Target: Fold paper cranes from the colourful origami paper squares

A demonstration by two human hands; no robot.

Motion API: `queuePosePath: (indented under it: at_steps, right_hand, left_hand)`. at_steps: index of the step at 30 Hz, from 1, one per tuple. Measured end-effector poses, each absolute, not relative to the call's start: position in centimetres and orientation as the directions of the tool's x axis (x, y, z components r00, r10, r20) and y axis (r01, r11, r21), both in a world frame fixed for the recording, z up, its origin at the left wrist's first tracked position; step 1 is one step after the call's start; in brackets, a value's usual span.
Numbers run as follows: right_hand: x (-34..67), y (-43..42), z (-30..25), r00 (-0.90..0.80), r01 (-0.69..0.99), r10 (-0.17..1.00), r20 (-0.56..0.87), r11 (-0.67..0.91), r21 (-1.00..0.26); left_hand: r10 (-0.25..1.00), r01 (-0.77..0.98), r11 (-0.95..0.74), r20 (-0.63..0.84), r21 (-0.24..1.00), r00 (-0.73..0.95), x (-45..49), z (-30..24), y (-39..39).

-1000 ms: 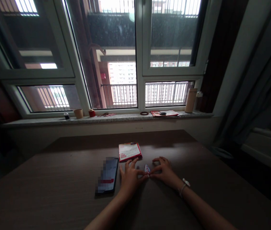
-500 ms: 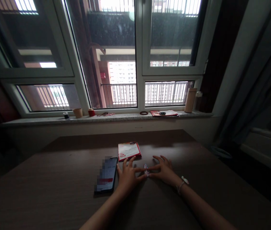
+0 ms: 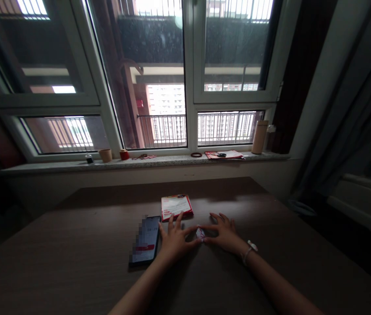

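Observation:
Both my hands rest on a dark wooden table [image 3: 74, 245], meeting at a small folded piece of paper [image 3: 200, 233] with red and white print. My left hand [image 3: 174, 238] has its fingers spread, and its thumb and forefinger pinch the paper's left side. From the right, my right hand [image 3: 223, 234], a bracelet on its wrist, pinches the same paper with thumb and forefinger while its other fingers lie flat. A black phone [image 3: 145, 239] lies just left of my left hand. A red and white card [image 3: 176, 206] sits just beyond my fingers.
A stone windowsill [image 3: 57, 165] runs along the far wall. It carries a small cup [image 3: 105, 155], a red pot [image 3: 124, 154], a ring [image 3: 196, 154], red papers [image 3: 223, 154] and a tall beige cylinder [image 3: 258, 137]. A dark curtain [image 3: 352, 109] hangs at right.
Both hands and the folded paper have edged slightly away from me across the table. The pinch on the paper is unchanged.

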State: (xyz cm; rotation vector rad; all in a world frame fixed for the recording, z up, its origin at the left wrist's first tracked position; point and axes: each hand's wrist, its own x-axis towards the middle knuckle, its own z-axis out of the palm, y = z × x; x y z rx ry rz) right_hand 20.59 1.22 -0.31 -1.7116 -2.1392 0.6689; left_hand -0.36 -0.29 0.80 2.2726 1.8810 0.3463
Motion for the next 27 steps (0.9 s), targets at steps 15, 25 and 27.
queuePosePath:
  at_steps: [15,25,27]
  right_hand:
    - [20.0,0.5,-0.4,-0.202,0.775,0.968,0.147,0.25,-0.581]
    - [20.0,0.8,-0.8,-0.216,0.764,0.962,0.169,0.274,-0.584]
    - [20.1,0.8,-0.7,-0.212,0.759,0.96,0.183,0.28,-0.588]
  left_hand:
    - [0.962,0.905,-0.242,0.209,0.351,0.176,0.4,0.5,-0.8]
    - [0.959,0.882,-0.251,0.226,0.4,0.17,0.8,0.8,-0.8]
    - [0.963,0.88,-0.241,0.214,0.408,0.164,0.8,0.9,-0.9]
